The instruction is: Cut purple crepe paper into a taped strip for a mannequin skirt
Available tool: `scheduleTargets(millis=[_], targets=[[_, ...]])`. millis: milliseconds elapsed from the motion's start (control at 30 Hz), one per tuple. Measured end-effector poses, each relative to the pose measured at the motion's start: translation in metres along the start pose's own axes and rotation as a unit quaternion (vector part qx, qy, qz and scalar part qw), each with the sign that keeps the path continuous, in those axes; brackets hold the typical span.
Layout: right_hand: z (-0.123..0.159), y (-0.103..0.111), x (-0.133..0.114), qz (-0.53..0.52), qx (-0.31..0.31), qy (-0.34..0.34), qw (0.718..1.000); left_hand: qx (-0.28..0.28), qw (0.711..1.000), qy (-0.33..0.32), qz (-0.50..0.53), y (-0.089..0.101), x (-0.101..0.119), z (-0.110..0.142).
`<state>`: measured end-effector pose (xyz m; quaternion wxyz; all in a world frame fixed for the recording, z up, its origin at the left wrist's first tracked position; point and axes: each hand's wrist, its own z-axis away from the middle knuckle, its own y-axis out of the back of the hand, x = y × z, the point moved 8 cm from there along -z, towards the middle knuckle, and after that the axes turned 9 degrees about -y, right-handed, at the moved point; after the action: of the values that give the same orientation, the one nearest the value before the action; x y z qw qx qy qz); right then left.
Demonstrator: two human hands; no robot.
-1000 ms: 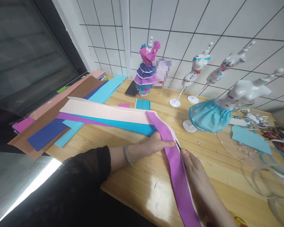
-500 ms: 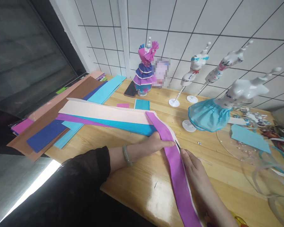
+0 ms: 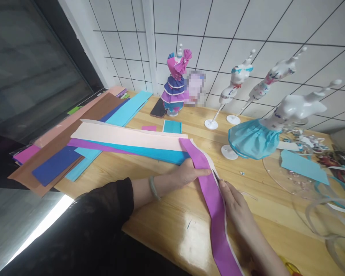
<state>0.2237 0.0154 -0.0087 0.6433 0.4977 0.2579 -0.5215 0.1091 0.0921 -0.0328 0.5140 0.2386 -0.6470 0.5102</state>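
My left hand point(image 3: 186, 173) grips a long purple crepe-paper strip point(image 3: 211, 199), its thumb lying across the top and the other fingers mostly hidden. A white border point(image 3: 205, 155) runs along the strip's right edge and looks wider near the far end. In my right hand point(image 3: 237, 203), thumb and fingers pinch a thin, dark, pointed tool point(image 3: 215, 175); its tip lies on that white border, just right of my left thumb. Most of the tool is covered by my fingers, so its kind is unclear. The strip's near end runs off the bottom of the view.
Left of my hands lie pale pink point(image 3: 126, 135), blue point(image 3: 161, 154), and brown point(image 3: 28, 177) paper strips. Behind stand a dressed doll form point(image 3: 175, 84) and white mannequins, one in a turquoise skirt point(image 3: 254, 140). A phone point(image 3: 158, 108) and loose trimmings point(image 3: 313, 142) also lie on the table.
The strip's far end has shifted slightly right and down, and its white border shows wider above the tool. Both hands keep nearly the same place and grip.
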Motion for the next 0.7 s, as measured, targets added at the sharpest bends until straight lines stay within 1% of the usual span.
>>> scheduleTargets(millis=[133,333,467,700], targets=[[-0.001,0.002,-0.005,0.003,0.011,0.009,1.0,-0.003,0.998,0.006,-0.059,-0.006,0.01,0.007],[-0.002,0.002,-0.005,-0.007,0.006,0.008,1.0,0.004,0.997,0.012,-0.081,-0.012,0.022,0.012],[-0.002,0.002,-0.004,-0.005,0.003,0.001,1.0,-0.001,0.996,0.023,-0.091,-0.013,0.021,0.013],[-0.003,0.001,-0.001,-0.004,-0.005,-0.011,1.0,-0.004,0.997,0.015,-0.071,-0.01,0.014,0.011]])
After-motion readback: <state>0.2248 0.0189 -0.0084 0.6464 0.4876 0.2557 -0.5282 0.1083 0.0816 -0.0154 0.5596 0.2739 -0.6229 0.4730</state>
